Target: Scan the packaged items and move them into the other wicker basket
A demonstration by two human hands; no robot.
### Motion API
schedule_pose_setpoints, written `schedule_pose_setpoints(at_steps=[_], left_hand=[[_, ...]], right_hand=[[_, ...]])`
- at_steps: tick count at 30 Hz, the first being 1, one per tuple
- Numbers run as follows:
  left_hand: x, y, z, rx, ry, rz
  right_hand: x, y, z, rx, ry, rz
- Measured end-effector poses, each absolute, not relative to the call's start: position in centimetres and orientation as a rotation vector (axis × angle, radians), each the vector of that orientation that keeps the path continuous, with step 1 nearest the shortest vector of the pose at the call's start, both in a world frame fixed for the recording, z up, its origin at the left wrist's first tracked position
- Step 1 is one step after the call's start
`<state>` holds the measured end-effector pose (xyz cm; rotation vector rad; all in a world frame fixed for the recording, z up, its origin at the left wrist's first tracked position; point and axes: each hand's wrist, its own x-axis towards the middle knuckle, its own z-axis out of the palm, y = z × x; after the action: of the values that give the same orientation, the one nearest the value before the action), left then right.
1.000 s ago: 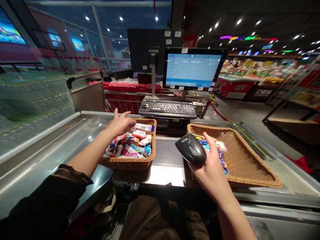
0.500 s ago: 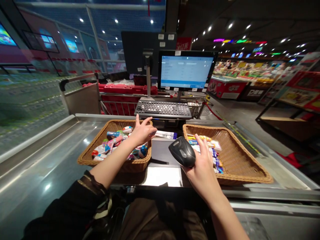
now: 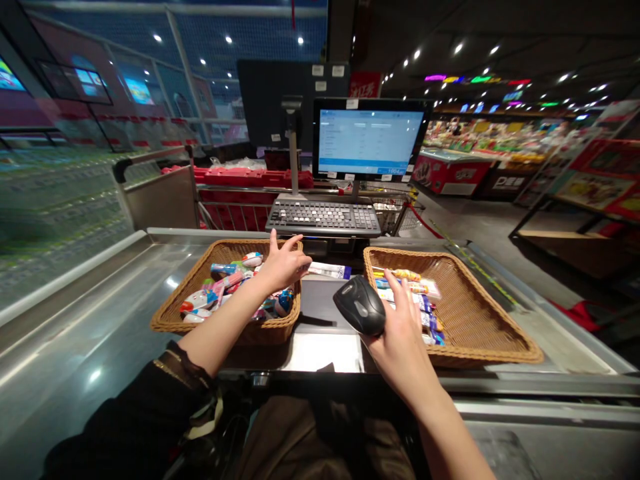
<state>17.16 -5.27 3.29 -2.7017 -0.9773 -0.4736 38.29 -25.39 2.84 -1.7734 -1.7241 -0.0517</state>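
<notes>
My left hand hovers over the right end of the left wicker basket and pinches a long white toothpaste box, which sticks out to the right over the gap between the baskets. My right hand grips a black handheld barcode scanner, its head turned toward the box. The left basket holds several small colourful packets. The right wicker basket holds several packets along its left side, behind my right hand.
A keyboard and a lit screen stand behind the baskets. The steel checkout counter runs left and right. Red shopping baskets sit beyond the keyboard. Store shelves fill the right background.
My left hand lifted the white box out of the left basket and carried it right, toward the scanner. My right hand with the scanner shifted slightly left.
</notes>
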Motion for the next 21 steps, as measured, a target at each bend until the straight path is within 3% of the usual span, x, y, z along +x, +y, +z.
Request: schedule_pose_setpoints(at_steps=[21], left_hand=[[17.3,-5.51,3.7,-2.721,-0.997,-0.467]], right_hand=[[38.26,-25.2,2.64,-1.754,-1.716,0.039]])
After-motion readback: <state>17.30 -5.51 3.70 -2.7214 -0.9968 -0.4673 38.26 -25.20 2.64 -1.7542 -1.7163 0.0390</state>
